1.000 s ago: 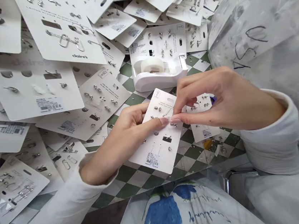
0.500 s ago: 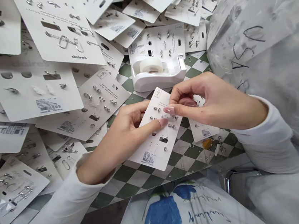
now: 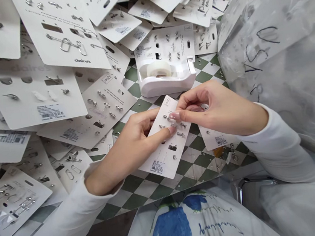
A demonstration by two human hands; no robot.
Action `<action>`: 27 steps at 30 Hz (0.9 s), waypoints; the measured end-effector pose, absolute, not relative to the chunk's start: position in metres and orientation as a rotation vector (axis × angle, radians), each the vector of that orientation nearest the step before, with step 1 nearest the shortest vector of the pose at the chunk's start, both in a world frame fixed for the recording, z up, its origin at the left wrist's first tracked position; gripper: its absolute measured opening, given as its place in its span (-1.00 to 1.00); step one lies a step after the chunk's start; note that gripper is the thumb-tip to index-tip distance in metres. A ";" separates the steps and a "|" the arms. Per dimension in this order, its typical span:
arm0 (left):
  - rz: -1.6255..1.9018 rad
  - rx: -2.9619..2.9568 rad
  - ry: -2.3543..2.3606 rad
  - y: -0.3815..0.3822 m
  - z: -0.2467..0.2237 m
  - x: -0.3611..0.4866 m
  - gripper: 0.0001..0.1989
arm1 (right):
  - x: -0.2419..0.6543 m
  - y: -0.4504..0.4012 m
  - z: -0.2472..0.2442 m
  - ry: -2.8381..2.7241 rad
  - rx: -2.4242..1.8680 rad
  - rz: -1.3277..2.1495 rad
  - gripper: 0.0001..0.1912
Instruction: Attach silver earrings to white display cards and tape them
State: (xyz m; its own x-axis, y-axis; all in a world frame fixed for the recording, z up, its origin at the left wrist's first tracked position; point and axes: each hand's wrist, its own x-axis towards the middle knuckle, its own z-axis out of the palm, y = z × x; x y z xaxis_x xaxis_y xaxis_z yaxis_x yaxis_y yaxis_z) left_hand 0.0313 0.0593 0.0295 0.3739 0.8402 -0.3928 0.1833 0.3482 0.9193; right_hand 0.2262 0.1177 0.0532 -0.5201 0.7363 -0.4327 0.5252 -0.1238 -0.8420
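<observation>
My left hand [image 3: 148,134] is closed on a white earring card [image 3: 162,157], its thumb lying across the front and the other fingers behind. The card is tilted, its printed back side facing me, with several small metal earring backs and a barcode label on it. My right hand [image 3: 216,107] has thumb and fingertips pressed together against the card's upper right part, among the metal pieces. Whatever lies between those fingertips is hidden or too small to make out. Beneath the right hand, another earring card [image 3: 218,137] is partly covered.
A white tape dispenser [image 3: 167,81] stands just behind my hands. Many earring cards [image 3: 32,94] are heaped on the left and at the back. At the right bulges a clear plastic bag [image 3: 286,50]. Small metal pieces [image 3: 232,155] lie near the checked table's [image 3: 147,189] front edge.
My right hand has shifted slightly left and down, its fingertips still at the card. The held card and my left hand have moved only a little.
</observation>
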 end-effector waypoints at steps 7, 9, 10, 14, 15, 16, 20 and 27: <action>0.556 1.150 1.138 0.060 0.028 0.031 -0.78 | 0.226 0.118 0.053 -1.948 -1.455 1.711 -0.84; 0.550 1.096 1.122 0.060 0.028 0.032 -0.77 | 0.230 0.120 0.054 -2.023 -1.409 1.654 -0.83; 0.544 1.060 1.110 0.061 0.029 0.032 -0.77 | 0.232 0.121 0.055 -2.065 -1.376 1.634 -0.84; 0.522 1.004 1.081 0.061 0.032 0.031 -0.76 | 0.238 0.126 0.057 -2.213 -1.277 1.567 -0.87; 0.521 1.013 1.077 0.061 0.032 0.031 -0.76 | 0.239 0.127 0.058 -2.241 -1.260 1.540 -0.87; 0.518 1.018 1.071 0.062 0.033 0.031 -0.76 | 0.240 0.127 0.058 -2.262 -1.243 1.516 -0.86; 0.528 0.999 1.039 0.063 0.035 0.030 -0.72 | 0.241 0.126 0.061 -2.328 -1.164 1.402 -0.84; 0.586 1.020 0.999 0.064 0.036 0.031 -0.62 | 0.245 0.123 0.064 -2.424 -1.183 1.183 -0.65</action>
State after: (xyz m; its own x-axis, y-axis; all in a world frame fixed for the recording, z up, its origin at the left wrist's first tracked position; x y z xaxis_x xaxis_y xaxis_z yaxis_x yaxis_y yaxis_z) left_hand 0.0313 0.0636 0.0360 0.4525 0.7954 -0.4032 0.0364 0.4353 0.8996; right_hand 0.2454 0.1232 0.0635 -0.6610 0.7333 -0.1591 0.5767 0.3608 -0.7330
